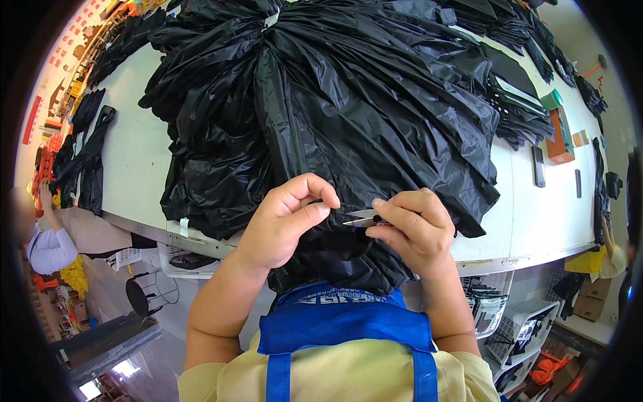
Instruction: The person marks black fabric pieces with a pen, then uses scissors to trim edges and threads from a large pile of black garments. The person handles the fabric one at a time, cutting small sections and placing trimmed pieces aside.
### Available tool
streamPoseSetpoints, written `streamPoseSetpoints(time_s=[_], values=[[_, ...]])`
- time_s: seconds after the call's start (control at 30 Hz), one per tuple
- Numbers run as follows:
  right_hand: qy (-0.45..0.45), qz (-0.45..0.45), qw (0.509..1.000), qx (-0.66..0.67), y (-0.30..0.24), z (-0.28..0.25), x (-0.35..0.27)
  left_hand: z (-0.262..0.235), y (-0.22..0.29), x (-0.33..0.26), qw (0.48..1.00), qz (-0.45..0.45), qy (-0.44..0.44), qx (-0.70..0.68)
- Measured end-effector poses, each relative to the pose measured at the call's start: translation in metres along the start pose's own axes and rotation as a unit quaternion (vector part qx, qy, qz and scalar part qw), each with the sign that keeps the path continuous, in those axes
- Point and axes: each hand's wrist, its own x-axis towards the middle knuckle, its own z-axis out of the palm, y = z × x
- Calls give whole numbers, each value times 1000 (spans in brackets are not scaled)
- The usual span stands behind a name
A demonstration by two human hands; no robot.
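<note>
A large spread of shiny black fabric [382,127], gathered into folds, covers the middle of the table and hangs over its front edge towards me. My right hand [418,228] is closed around small metal thread snips [360,218], whose two blades stand apart and point left. Just left of the blade tips, my left hand [284,218] has its thumb and index finger pinched together against the black fabric. Whatever is between those fingertips is too small or hidden to tell. A white tag [271,19] sits where the folds meet at the far side.
The white table [137,154] curves around in front of me. Stacked black pieces [519,100], an orange box [560,137] and a dark phone [538,166] lie at right. At far left, a co-worker's arm [53,248] is near more black pieces. White crates [522,328] stand below right.
</note>
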Motion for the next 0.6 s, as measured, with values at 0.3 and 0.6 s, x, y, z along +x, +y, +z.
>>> streamPoseSetpoints(time_s=[0.3,0.6], values=[[57,73,992,89,-1,5,-9,3,3,-7,999,-29,-1,-21],[32,62,997,35,-3,-3,-14,3,4,-8,998,-10,12,-55]])
